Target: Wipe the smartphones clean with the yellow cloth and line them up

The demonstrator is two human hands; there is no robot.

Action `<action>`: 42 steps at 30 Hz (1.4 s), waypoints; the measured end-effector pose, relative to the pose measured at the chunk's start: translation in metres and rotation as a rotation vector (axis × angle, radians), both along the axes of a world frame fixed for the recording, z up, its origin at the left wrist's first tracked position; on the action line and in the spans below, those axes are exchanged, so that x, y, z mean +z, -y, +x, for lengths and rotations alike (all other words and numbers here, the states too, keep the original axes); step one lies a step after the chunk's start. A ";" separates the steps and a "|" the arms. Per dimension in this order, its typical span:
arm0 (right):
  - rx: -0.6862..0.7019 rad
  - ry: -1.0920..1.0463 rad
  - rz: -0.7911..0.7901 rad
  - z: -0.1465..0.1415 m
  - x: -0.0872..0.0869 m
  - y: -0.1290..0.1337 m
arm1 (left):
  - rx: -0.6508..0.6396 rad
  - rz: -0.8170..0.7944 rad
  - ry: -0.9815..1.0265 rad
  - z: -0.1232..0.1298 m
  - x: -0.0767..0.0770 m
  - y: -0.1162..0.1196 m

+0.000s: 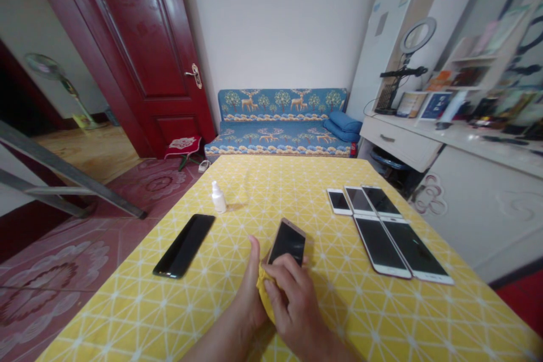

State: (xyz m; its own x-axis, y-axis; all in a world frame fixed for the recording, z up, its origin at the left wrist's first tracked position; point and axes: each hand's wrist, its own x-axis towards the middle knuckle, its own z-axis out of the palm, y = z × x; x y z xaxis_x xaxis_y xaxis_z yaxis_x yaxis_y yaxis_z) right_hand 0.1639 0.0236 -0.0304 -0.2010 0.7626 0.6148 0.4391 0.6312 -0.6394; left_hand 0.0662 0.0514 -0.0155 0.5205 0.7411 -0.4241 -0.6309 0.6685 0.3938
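Note:
A gold-framed smartphone (pixel 288 242) with a dark screen is held up over the table, tilted. My left hand (pixel 251 288) is closed around it from below and the left side, with the thumb sticking up. My right hand (pixel 294 300) pinches a yellow cloth (pixel 266 294) and presses it against the lower part of the phone. The phone's lower end is hidden behind my right hand and the cloth. To the left lies a black smartphone (pixel 184 246), and beyond it stands a small white bottle (pixel 218 198).
Several white-framed smartphones (pixel 382 244) lie in two rows on the right of the yellow patterned tablecloth (pixel 271 181). A blue sofa (pixel 280 124) stands past the far edge. At the right is a white dresser (pixel 399 138); a grey metal frame (pixel 76 181) is at the left.

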 end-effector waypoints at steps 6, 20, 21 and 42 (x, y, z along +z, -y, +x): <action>-0.073 -0.018 0.047 0.006 -0.009 -0.013 | -0.091 0.011 0.000 -0.001 -0.002 -0.006; -0.254 -0.040 0.010 0.024 -0.017 -0.029 | 0.057 0.115 -0.019 -0.001 -0.011 -0.017; -0.194 0.001 0.002 0.017 -0.015 -0.025 | 0.092 0.113 0.005 -0.003 -0.012 -0.019; -0.053 -0.228 0.081 0.010 -0.003 -0.007 | 0.381 0.124 -0.221 -0.005 -0.004 -0.026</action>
State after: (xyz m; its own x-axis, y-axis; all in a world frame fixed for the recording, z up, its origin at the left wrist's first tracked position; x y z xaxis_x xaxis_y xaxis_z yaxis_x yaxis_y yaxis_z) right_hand 0.1739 0.0308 -0.0332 -0.0112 0.7148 0.6992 0.3227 0.6644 -0.6741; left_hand 0.0611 0.0771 -0.0196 0.1076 0.9142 -0.3907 -0.7146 0.3443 0.6089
